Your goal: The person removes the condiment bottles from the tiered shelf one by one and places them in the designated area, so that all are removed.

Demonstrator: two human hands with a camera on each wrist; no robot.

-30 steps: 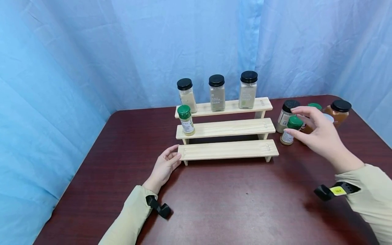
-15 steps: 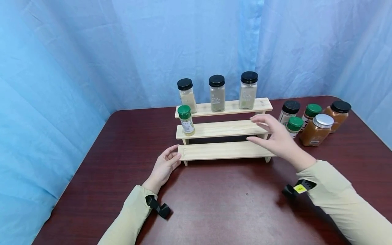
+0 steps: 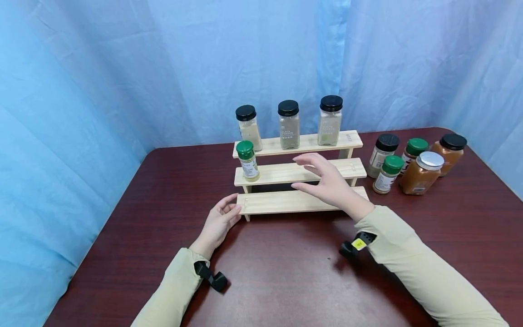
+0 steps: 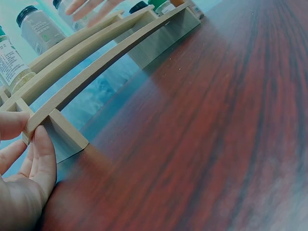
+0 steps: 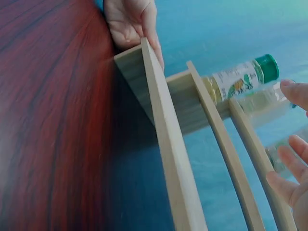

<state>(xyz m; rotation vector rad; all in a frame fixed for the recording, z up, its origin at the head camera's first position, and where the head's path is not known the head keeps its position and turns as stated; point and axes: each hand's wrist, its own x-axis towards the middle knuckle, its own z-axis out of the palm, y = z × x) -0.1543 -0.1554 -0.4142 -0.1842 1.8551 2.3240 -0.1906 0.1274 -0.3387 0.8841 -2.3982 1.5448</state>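
A three-tier wooden shelf rack (image 3: 282, 201) stands on the dark table. My left hand (image 3: 218, 221) pinches the left end of its lowest tier; the left wrist view shows the thumb above and a finger (image 4: 44, 154) below the board. Over the middle and lowest tiers hovers my right hand (image 3: 333, 186), thumb and fingers apart, holding nothing. A green-capped spice jar (image 3: 249, 165) sits at the middle tier's left end. On the top tier are three black-capped jars: a left one (image 3: 250, 131), a black pepper jar (image 3: 289, 129) and a white pepper jar (image 3: 330, 125).
Right of the rack, several jars stand grouped: a green-capped jar (image 3: 384, 180), a black-capped jar (image 3: 377, 161), another green-capped jar (image 3: 416, 146), a silver-lidded orange-brown jar (image 3: 419, 179) and a black-lidded one (image 3: 451, 154). Blue curtains (image 3: 196, 77) hang behind the table.
My right hand has moved left from the grouped jars to over the rack, staying unladen. The jars at the right are uncovered from behind it. My left hand keeps its place.
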